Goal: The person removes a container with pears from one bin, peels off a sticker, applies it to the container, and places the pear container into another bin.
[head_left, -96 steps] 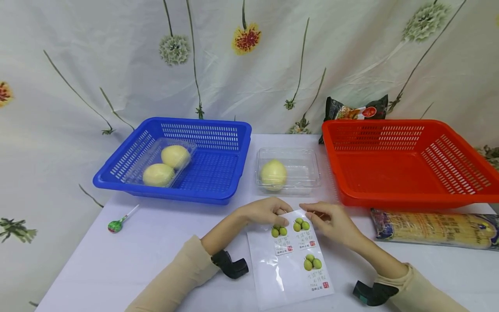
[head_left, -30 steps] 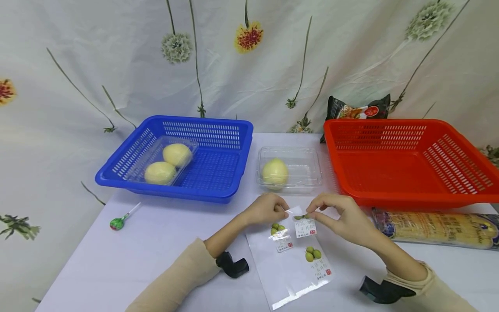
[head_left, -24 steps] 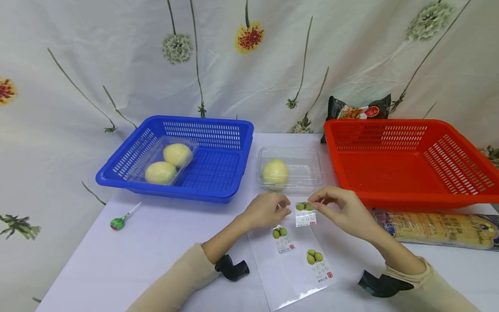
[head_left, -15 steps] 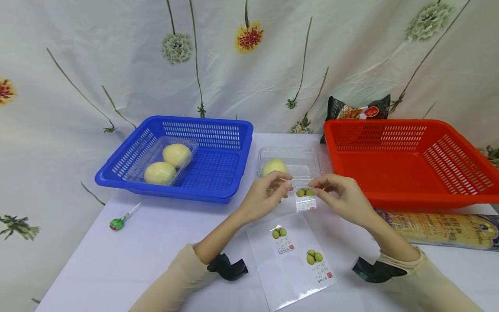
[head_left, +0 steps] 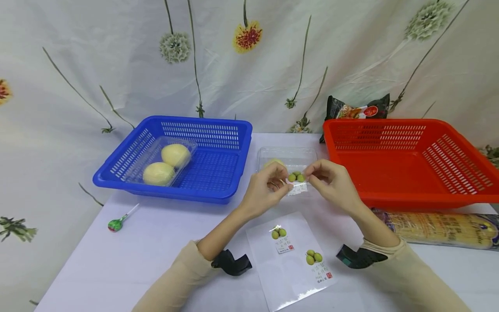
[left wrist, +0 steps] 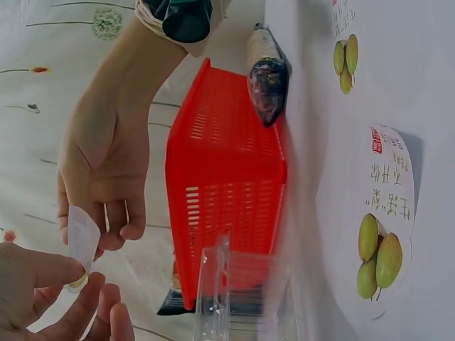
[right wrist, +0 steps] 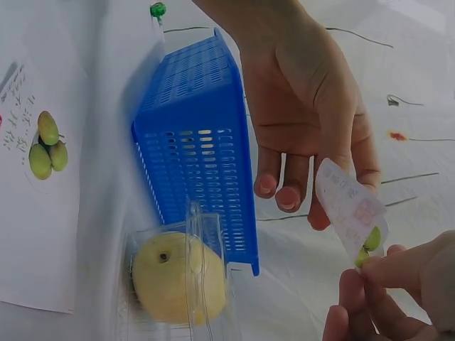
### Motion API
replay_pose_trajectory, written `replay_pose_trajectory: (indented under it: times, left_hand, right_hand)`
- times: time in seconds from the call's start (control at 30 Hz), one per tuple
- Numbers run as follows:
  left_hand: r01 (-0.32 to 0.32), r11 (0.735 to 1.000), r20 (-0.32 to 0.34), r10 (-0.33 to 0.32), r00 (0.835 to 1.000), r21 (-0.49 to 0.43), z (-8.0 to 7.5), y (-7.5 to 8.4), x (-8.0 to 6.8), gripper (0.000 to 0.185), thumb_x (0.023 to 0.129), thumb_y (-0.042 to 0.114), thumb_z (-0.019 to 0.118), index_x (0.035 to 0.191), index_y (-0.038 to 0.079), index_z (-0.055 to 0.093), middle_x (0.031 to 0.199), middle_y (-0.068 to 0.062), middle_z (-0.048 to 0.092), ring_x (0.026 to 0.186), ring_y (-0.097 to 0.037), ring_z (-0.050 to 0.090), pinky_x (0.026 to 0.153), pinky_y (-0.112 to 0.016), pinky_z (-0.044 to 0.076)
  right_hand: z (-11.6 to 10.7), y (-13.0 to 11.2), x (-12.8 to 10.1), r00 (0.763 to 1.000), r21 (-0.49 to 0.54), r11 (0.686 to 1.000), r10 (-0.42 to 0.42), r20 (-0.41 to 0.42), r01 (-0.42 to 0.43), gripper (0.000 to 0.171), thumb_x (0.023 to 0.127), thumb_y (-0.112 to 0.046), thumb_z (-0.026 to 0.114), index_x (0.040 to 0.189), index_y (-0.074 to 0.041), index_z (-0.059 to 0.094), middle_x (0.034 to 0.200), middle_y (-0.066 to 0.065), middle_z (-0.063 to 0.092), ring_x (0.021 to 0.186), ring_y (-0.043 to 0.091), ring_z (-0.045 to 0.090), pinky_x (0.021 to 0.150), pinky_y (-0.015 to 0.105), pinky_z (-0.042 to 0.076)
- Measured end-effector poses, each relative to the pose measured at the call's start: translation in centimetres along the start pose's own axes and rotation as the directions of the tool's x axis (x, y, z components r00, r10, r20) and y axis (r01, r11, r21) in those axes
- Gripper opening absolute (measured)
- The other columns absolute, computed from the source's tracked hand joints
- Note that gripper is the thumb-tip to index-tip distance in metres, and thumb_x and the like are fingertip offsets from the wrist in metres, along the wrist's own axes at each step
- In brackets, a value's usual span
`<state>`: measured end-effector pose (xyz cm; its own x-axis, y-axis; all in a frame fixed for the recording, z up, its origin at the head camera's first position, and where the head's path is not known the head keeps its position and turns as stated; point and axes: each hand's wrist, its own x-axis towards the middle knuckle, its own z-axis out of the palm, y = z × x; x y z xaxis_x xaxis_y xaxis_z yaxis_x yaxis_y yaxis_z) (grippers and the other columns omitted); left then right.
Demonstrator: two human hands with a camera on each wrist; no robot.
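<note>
Head view: both hands on sticker.

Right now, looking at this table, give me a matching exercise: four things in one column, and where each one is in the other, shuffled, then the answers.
Things:
1. sticker
2. lollipop
3. snack bag
4. sticker sheet

Places:
A. behind the red basket
B. pinched between the left hand and the right hand
C. flat on the table between the forearms
D. on the table in front of the blue basket

Pairs: 1-B, 2-D, 3-A, 4-C
</note>
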<state>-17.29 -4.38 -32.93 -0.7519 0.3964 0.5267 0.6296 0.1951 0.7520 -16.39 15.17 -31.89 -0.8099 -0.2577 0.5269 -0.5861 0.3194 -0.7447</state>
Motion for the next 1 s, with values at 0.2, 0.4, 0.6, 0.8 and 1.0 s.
replay_pose_trajectory:
  times: [0.2, 0.4, 0.6, 0.8, 1.0]
  left_hand:
    - [0.068, 0.997, -0.050, -0.069, 0.996, -0.028, -0.1, -0.7, 0.3, 0.006, 0.081, -0.008, 0.061, 0.084, -0.003, 0.061, 0.081, -0.016, 0.065, 0.071, -0.024, 0.063, 0.060, -0.023, 0.052]
    - [0.126, 0.991, -0.167, -0.133, 0.977, -0.053, -0.2, -1.4, 0.6, 0.005, 0.082, -0.008, 0.060, 0.086, -0.006, 0.064, 0.086, -0.018, 0.066, 0.078, -0.027, 0.062, 0.063, -0.023, 0.049]
    - [0.126, 0.990, -0.192, -0.135, 0.972, -0.056, -0.1, -2.4, 1.2, 0.015, 0.081, -0.009, 0.061, 0.095, -0.008, 0.066, 0.092, -0.020, 0.067, 0.081, -0.027, 0.061, 0.067, -0.026, 0.053]
    - [0.054, 0.998, -0.208, -0.055, 0.977, -0.010, 0.5, -3.6, 2.4, 0.029, 0.077, -0.015, 0.061, 0.105, -0.011, 0.064, 0.097, -0.023, 0.065, 0.077, -0.030, 0.061, 0.069, -0.028, 0.055]
    - [0.017, 0.998, -0.237, -0.003, 0.971, 0.059, 1.3, -4.5, 3.5, 0.034, 0.074, -0.019, 0.060, 0.107, -0.012, 0.064, 0.094, -0.024, 0.064, 0.074, -0.029, 0.061, 0.069, -0.026, 0.055]
  right_hand:
    - [0.6, 0.2, 0.5, 1.000, 0.003, 1.000, 0.024, 0.002, -0.024, 0.014, 0.082, 0.012, 0.062, 0.095, 0.009, 0.065, 0.090, 0.020, 0.067, 0.075, 0.016, 0.062, 0.072, 0.014, 0.051]
    - [1.1, 0.5, 1.0, 0.996, -0.065, 0.995, 0.081, 0.040, -0.078, 0.023, 0.082, 0.003, 0.068, 0.105, 0.007, 0.066, 0.094, 0.019, 0.069, 0.075, 0.024, 0.066, 0.068, 0.017, 0.051]
    - [1.6, 1.2, 1.7, 0.996, -0.092, 0.992, 0.088, -0.001, -0.088, 0.030, 0.082, 0.000, 0.069, 0.111, 0.005, 0.065, 0.086, 0.016, 0.068, 0.073, 0.024, 0.063, 0.068, 0.017, 0.050]
    - [2.3, 2.3, 2.4, 0.989, -0.097, 0.988, 0.107, -0.100, -0.117, 0.035, 0.081, 0.004, 0.068, 0.115, 0.007, 0.063, 0.088, 0.021, 0.066, 0.080, 0.031, 0.063, 0.074, 0.031, 0.054]
    - [2.8, 3.3, 2.9, 0.972, -0.099, 0.980, 0.154, -0.176, -0.173, 0.035, 0.080, 0.004, 0.068, 0.115, 0.007, 0.063, 0.091, 0.024, 0.067, 0.084, 0.035, 0.064, 0.077, 0.048, 0.053]
